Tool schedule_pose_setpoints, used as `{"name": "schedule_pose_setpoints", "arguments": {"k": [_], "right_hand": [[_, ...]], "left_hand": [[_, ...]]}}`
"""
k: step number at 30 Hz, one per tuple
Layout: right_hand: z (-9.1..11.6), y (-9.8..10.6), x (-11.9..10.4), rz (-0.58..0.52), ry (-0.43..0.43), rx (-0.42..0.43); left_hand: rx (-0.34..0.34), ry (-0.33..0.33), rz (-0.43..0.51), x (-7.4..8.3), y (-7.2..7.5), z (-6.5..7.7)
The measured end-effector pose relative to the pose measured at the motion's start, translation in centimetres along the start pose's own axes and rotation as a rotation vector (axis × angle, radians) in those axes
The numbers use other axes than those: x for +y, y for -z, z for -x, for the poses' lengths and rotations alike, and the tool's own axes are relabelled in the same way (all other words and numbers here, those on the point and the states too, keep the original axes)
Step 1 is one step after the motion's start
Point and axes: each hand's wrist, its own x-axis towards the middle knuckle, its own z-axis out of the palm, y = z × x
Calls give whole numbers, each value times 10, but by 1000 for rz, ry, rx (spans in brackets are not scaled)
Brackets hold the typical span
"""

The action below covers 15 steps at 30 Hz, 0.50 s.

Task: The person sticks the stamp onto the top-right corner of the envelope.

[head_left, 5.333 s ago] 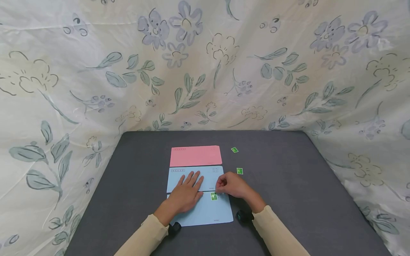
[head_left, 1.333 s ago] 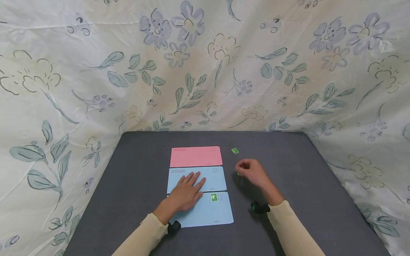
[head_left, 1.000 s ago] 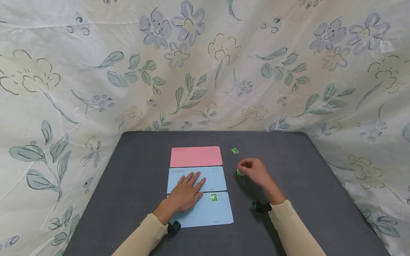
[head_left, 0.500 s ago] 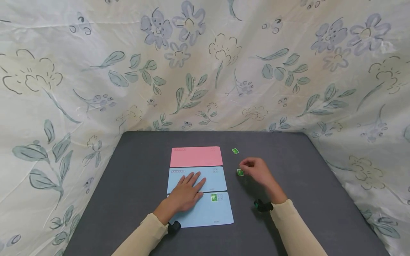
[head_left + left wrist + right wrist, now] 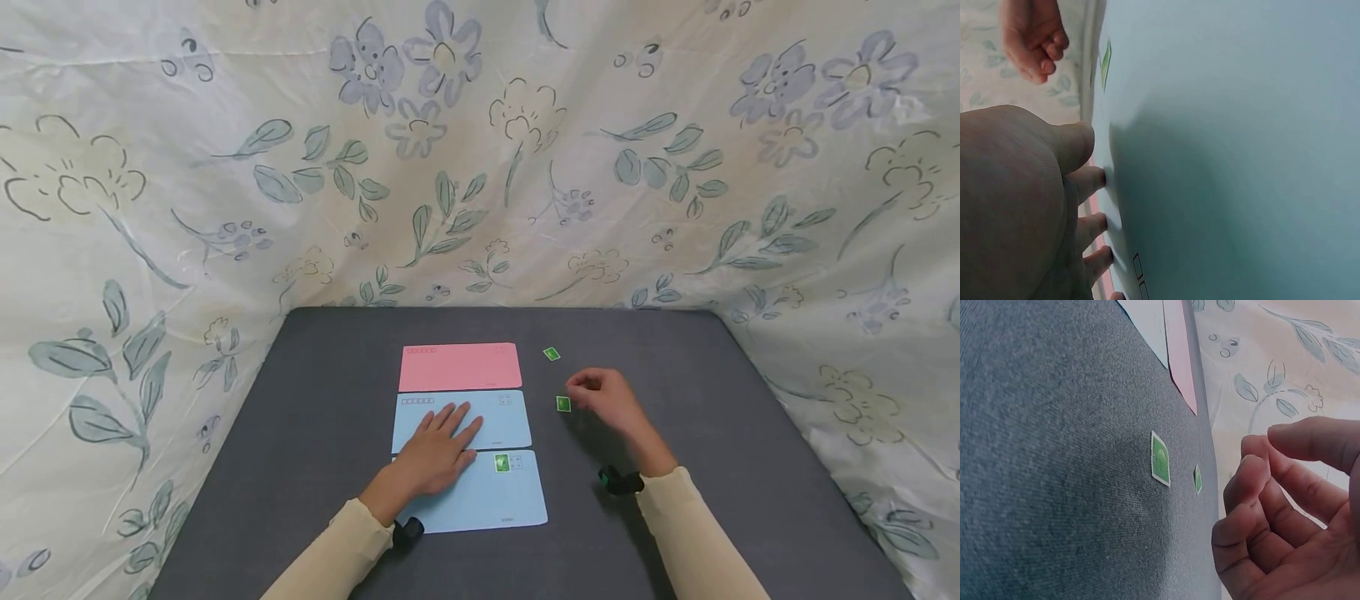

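My left hand (image 5: 437,454) lies spread with its fingers straight, resting on the middle blue envelope (image 5: 513,423) and the lower blue envelope (image 5: 487,504). A green stamp (image 5: 502,463) sits near that lower envelope's upper right corner. Right of the envelopes, my right hand (image 5: 606,398) hovers above the table with fingers curled and thumb against the index finger. Nothing shows between those fingertips in the right wrist view. Just below and left of them, a second green stamp (image 5: 1160,459) lies on the cloth. Farther back is a tilted third stamp (image 5: 552,353).
A pink envelope (image 5: 459,367) lies behind the blue ones, all three in a column. The dark grey tabletop (image 5: 720,433) surrounds them. Flower-patterned fabric (image 5: 480,167) hangs behind and at the sides. Black wrist cameras (image 5: 621,481) are strapped to both wrists.
My right hand has left the stamp on the lower envelope, moved up and right over the nearer loose stamp, then drifted slightly away, uncovering it. My left hand stays in place.
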Motion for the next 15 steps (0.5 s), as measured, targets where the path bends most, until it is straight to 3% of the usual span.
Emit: {"name": "schedule_pose_setpoints", "arguments": {"k": [15], "right_hand": [[1, 9, 4, 2, -35, 17]], "left_hand": [[3, -2, -12, 0, 0, 1]]}}
